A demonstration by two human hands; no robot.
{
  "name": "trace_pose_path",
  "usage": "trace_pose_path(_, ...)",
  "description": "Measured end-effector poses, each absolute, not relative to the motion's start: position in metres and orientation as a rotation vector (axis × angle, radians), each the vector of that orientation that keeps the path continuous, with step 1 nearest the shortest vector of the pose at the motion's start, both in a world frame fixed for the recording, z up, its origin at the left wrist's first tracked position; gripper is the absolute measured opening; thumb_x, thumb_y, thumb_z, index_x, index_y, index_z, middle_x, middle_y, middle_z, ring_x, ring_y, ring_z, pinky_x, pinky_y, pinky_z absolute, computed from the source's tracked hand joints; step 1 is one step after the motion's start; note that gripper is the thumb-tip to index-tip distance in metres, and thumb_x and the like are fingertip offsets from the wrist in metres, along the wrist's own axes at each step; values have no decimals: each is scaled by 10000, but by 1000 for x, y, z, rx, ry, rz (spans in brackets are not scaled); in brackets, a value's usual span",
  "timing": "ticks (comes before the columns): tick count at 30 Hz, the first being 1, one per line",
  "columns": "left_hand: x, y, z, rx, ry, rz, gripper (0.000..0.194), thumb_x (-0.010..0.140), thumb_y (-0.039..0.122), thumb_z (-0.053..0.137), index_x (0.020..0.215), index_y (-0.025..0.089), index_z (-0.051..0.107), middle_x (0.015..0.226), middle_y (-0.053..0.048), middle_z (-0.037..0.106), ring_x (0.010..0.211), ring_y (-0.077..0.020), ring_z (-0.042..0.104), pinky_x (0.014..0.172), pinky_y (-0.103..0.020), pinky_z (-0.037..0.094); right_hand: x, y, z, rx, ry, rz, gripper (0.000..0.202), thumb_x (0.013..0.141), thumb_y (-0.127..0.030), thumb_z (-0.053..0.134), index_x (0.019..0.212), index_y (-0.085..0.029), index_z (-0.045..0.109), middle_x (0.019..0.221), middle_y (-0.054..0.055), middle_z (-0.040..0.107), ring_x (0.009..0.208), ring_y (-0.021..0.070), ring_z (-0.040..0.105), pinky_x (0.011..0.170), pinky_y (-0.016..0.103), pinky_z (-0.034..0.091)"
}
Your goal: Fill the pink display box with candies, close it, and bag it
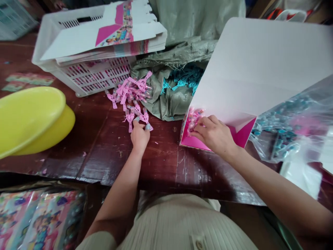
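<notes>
Small pink plastic pieces with clear capsule-like ends lie in a loose pile (132,88) on the brown table. At the near edge of that pile, my left hand (140,133) has its fingertips closed on a pink plastic piece (145,118). My right hand (214,133) reaches into an open box (246,133), white outside the lid and bright pink within. Its fingers are bent together at more pink pieces (192,119) grouped in the box's left corner. The fingers partly hide what they grip.
A white plastic crate (96,76) with stacked flat printed cartons (117,34) stands behind. Teal pieces (186,80) spill from a grey-green sack (169,104). Yellow bowls (33,118) sit left, a clear bag of teal pieces (286,128) right. Printed packs (41,218) lie below the table edge.
</notes>
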State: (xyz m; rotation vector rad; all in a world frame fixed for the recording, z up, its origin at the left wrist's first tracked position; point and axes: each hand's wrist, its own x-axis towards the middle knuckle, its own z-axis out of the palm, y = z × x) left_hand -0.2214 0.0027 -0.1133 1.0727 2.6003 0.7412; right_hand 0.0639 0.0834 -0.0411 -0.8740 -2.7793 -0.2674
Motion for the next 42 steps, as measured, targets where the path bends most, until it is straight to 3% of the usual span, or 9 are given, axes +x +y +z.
trace_pose_path(4,-220,-9,-104,1088,2616,756,205,939,296,601,1120,203,575,1013,-88,750,955,-291,719,870,-399,529,64,79,-32,-831,-2635,-166,375,953,-476,636,1118,-152,727,1112,136,670,989,276,563,824,396,510)
trace_pose_path(7,-213,-6,-102,1139,2675,688,385,891,402,674,1182,176,564,1029,-133,733,1021,-364,698,906,-477,529,59,70,-17,-776,-2448,-86,425,949,-461,651,1225,-138,663,1159,155,655,1029,280,591,866,414,532)
trace_pose_path(11,-208,-5,-101,1188,2693,630,453,877,243,647,1297,118,535,1106,-193,706,1064,-386,675,920,-507,520,60,58,3,-672,-2390,62,349,969,-373,642,1261,-183,626,1150,140,656,1085,278,625,912,435,553)
trace_pose_path(16,-207,-41,-80,1032,1982,1310,337,851,224,639,1181,165,679,987,-92,696,884,-231,657,804,-359,522,82,55,13,-707,-2327,401,400,964,-306,653,1350,-230,580,1142,114,669,956,228,678,808,384,594)
trace_pose_path(22,-162,-70,-41,203,945,1369,252,659,196,846,868,145,716,776,-11,621,599,-80,513,560,-222,444,72,66,7,-308,-2556,599,718,944,-324,677,1579,-256,349,1623,159,363,1503,298,358,1208,545,356)
trace_pose_path(28,-124,-71,-63,369,979,1157,268,805,333,780,972,136,706,822,-42,649,671,-107,583,612,-236,483,85,70,23,-298,-2605,994,312,934,-419,700,1172,-217,707,1092,60,770,975,178,728,864,294,573)
trace_pose_path(31,-117,-58,-95,854,1375,1339,516,848,377,746,1297,166,606,1217,-137,670,1119,-229,649,950,-367,536,99,69,22,-724,-2633,719,339,942,-494,663,1133,-218,713,1058,55,780,884,189,742,773,281,562)
trace_pose_path(35,-102,-32,-127,1357,1645,1179,915,783,349,825,1537,162,341,1582,-211,404,1478,-333,399,1207,-510,372,94,67,2,-1067,-2844,223,318,989,-462,595,1149,-208,699,1024,71,788,862,226,744,695,294,506)
trace_pose_path(42,-83,-19,-128,1506,1826,1016,640,885,224,698,1463,132,439,1484,-198,541,1411,-339,500,1170,-491,447,74,64,-3,-1128,-3091,-39,405,997,-558,536,1004,-178,676,849,79,772,764,245,729,580,292,364)
